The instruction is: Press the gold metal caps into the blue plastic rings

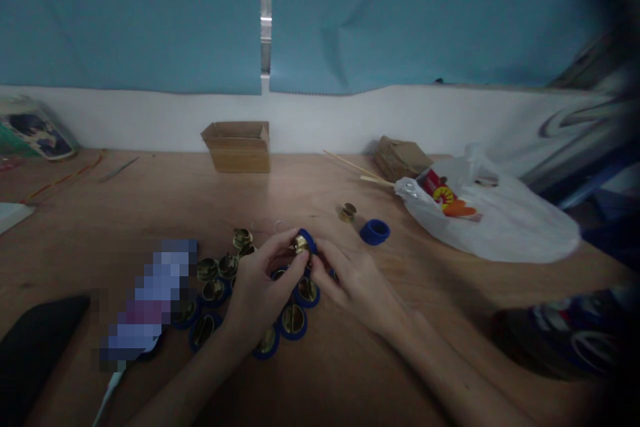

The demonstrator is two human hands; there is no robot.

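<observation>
Both sets of fingers were pinched tight on one blue cap (303, 241) with a brass insert, held just above the pile. Left hand (260, 287) gripped it from the near-left side, right hand (356, 283) from the right, fingertips nearly touching. Looked to me like seating the brass squarely is the trick: keep the cap level, press evenly, don't let it tilt. Right below sat finished caps (293, 320), loose brass pieces (242, 237) to the left, an empty blue ring (375, 231) off to the right on the tabletop (320, 380).

Blue ring with brass insert (303, 242), held above table.
</observation>
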